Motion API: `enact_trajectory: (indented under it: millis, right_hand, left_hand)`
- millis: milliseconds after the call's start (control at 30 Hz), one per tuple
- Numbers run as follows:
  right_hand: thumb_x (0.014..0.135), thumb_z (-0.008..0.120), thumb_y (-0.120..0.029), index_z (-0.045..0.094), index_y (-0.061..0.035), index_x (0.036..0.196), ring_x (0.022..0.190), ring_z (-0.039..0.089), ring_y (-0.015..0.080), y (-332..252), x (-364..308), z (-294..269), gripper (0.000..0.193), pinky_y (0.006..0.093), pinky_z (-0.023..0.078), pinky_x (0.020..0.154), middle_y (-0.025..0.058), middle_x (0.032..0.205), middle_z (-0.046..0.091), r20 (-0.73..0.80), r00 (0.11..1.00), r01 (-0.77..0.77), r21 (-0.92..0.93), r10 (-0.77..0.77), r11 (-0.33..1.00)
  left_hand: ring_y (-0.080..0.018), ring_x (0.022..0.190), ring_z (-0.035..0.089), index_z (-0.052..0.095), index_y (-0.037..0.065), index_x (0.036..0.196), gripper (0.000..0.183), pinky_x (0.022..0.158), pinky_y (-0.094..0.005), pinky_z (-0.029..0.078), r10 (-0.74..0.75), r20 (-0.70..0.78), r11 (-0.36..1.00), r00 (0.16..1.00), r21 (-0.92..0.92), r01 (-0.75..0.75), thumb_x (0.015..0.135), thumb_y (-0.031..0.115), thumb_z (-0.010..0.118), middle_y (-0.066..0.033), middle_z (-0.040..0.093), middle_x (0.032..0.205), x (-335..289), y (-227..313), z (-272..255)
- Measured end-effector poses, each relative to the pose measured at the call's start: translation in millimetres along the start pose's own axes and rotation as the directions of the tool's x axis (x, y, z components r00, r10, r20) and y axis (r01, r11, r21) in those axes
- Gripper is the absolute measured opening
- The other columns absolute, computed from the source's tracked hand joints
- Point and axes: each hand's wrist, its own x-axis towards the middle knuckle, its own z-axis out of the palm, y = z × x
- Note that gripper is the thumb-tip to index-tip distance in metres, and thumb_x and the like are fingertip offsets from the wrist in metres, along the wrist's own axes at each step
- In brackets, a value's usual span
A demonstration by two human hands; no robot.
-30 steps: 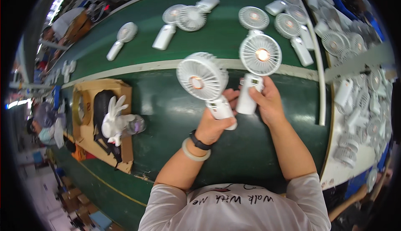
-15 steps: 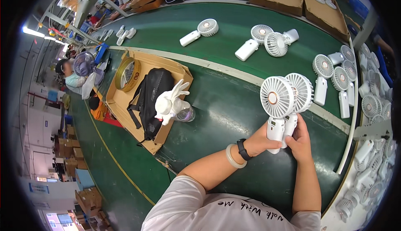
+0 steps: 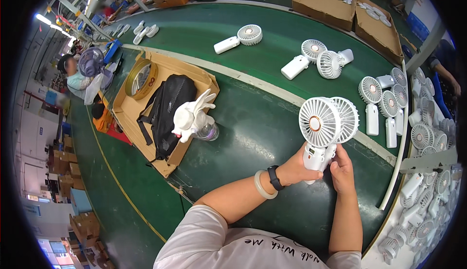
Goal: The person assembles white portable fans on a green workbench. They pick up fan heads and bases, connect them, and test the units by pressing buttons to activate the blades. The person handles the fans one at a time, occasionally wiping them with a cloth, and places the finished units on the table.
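Two white handheld fans are held upright in front of me, one behind the other, their round slatted heads overlapping. My left hand (image 3: 294,168) is closed around the handle of the front fan (image 3: 315,124), thumb across its lower end. This fan has a copper-coloured ring at its centre and a small dark window on the handle. Beside it, my right hand (image 3: 343,172) has its fingers at the handle of the rear fan (image 3: 349,118), the thumb raised off it. The front fan hides most of that handle. Both hands are above the dark green bench (image 3: 243,167).
Several white fans (image 3: 250,34) lie on the green belt (image 3: 194,30) beyond a pale rail. More fans (image 3: 422,136) are heaped at the right. Left stands a cardboard tray (image 3: 116,104) with a black bag (image 3: 170,106), beside a white rabbit-like figure (image 3: 187,116). Cartons (image 3: 321,11) stand at the back.
The two fans have come closer together, their handles now nearly overlapping. My right thumb has lifted from the rear handle. The whole view has shifted slightly.
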Motion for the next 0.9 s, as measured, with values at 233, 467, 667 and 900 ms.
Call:
enact_trajectory:
  millis: [233,467,667,900]
  right_hand:
    - [0.081,0.065,-0.03,0.039,0.0002,0.13,0.117,0.046,0.0208,14,-3,-12,0.063,0.0358,0.036,0.099,0.01,0.127,0.048,-0.122,0.992,-0.022,0.117,0.036,0.993]
    - [0.074,0.067,-0.007,0.048,-0.0016,0.125,0.112,0.048,0.0266,-45,58,-48,0.054,0.0369,0.039,0.094,0.016,0.122,0.05,-0.222,0.908,-0.051,-0.9,-0.354,0.432]
    - [0.078,0.065,-0.021,0.043,-0.0029,0.128,0.114,0.043,0.0365,-24,81,-83,0.058,0.0434,0.036,0.095,0.0211,0.121,0.047,-0.366,0.843,-0.475,-0.85,-0.394,-0.228]
    - [0.079,0.064,-0.023,0.042,-0.003,0.128,0.114,0.045,0.0361,-16,80,-126,0.057,0.0428,0.038,0.094,0.0197,0.125,0.046,-0.283,0.829,-0.406,-0.898,-0.482,-0.171]
  left_hand:
    - [-0.0249,0.11,0.05,0.033,0.003,0.129,0.075,0.092,-0.0363,0.04,0.328,-0.073,0.79,0.942,0.568,-0.231,0.064,0.006,0.069,-0.0125,0.049,0.116,2,1,9]
    - [-0.031,0.107,0.051,0.036,0.001,0.126,0.072,0.091,-0.0375,0.041,0.45,-0.237,0.635,0.861,0.763,-0.122,0.062,0.006,0.069,-0.0172,0.05,0.114,2,17,6]
    - [-0.0235,0.109,0.051,0.031,0.0,0.127,0.077,0.092,-0.0339,0.04,0.323,-0.339,0.849,0.884,0.517,-0.112,0.062,0.006,0.071,-0.0149,0.049,0.116,7,16,0]
    - [-0.0159,0.099,0.053,0.023,0.0,0.13,0.081,0.086,-0.0314,0.043,0.324,-0.357,0.861,0.876,0.495,-0.117,0.065,0.004,0.071,-0.0094,0.051,0.11,7,10,-7]
